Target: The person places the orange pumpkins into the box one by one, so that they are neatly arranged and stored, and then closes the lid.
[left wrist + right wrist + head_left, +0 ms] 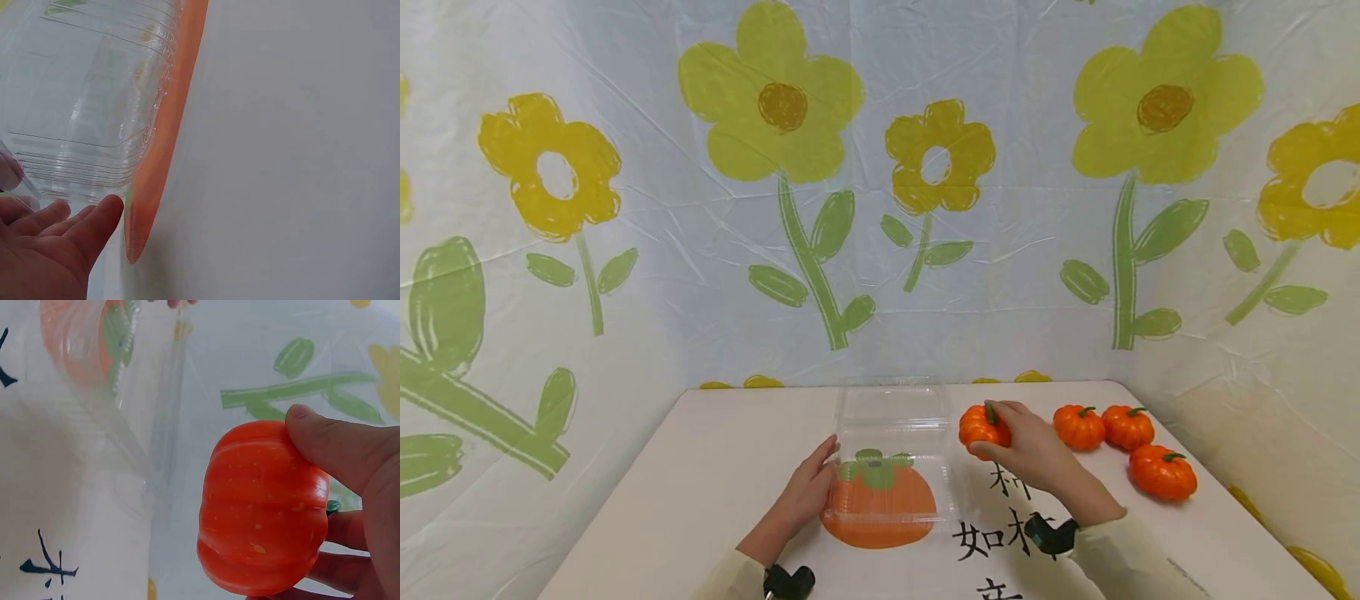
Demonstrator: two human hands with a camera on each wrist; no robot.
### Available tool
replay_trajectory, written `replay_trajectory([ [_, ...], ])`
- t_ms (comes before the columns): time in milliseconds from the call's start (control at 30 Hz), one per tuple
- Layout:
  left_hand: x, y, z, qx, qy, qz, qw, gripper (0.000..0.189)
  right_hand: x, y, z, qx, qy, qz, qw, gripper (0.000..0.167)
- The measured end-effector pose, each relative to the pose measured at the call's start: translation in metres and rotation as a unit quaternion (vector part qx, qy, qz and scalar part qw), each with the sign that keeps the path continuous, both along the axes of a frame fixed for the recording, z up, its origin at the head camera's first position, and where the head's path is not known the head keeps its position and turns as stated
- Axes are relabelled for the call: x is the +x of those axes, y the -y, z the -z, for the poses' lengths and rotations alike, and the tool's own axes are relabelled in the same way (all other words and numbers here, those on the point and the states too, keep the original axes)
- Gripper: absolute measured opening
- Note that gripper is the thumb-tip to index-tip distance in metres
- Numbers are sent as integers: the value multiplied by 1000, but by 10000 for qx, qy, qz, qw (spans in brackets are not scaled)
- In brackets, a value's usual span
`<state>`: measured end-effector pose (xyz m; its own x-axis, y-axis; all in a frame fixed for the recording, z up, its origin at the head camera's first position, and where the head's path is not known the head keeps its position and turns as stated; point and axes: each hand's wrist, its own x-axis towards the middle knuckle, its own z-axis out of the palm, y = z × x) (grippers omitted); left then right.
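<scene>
A small orange toy pumpkin [262, 506] with a green stem is held by my right hand [1030, 446], the thumb on one side and fingers on the other. In the head view it hangs just right of a clear plastic clamshell container [891, 487], whose lid [892, 404] is raised at the back. My left hand [808, 487] holds the left side of this container. In the left wrist view its fingers lie along the outside, and a fingertip shows through the plastic past the rim. Through the container shows a persimmon picture [880, 533].
To the right sit several more toy pumpkins, two side by side at the back [1078, 427] and one nearer [1162, 472]. The white table cover [700, 500] bears black written characters [977, 540]. A flower-printed curtain [1000, 333] stands behind and at both sides.
</scene>
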<state>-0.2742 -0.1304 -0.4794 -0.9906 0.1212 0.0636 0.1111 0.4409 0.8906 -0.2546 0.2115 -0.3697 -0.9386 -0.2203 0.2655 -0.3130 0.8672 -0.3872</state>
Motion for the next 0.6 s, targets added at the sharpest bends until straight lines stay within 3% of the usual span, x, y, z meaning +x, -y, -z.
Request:
replay_trajectory([
  [367, 1, 0, 1, 0, 42, -39, 10000, 54, 0, 30, 6, -282, 244, -263, 9990, 74],
  [600, 0, 0, 1, -50, 14, -74, 10000, 53, -2, 50, 11, -368, 180, -463, 9981, 68],
])
